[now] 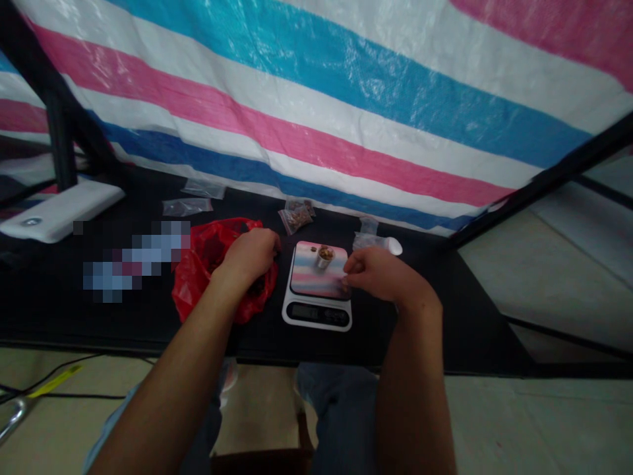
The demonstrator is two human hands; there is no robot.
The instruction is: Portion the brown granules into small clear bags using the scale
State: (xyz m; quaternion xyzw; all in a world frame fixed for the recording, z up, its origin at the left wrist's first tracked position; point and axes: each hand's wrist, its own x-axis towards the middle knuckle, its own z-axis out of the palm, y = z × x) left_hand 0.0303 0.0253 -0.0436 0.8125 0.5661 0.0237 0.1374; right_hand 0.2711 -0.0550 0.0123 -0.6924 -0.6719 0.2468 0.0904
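Tarp: striped plastic tarp (pixel 316 112) hangs behind the table, closing off the back.
Table: black table (pixel 148 323), everything laid close, within my reach.
Red bag: red plastic bag (pixel 190 284) on my left, dark pieces inside, seemingly kept near for my left hand.
Scale: digital scale (pixel 316 314) sits between my arms, reachable by both hands; reading too small to tell.
Left hand (pixel 252 256): fingers curled down at the bag's mouth; cannot tell if gripping.
Right hand (pixel 388 274): fingers (pixel 346 267) pinched closed at the scale's plate; cannot tell if holding anything.
Zip bags: clear zip bags (pixel 295 220) behind the scale, brown bits inside.
Cup: small metal cup (pixel 324 258) upright on the scale, holding brown pieces, just clear of my right fingers.
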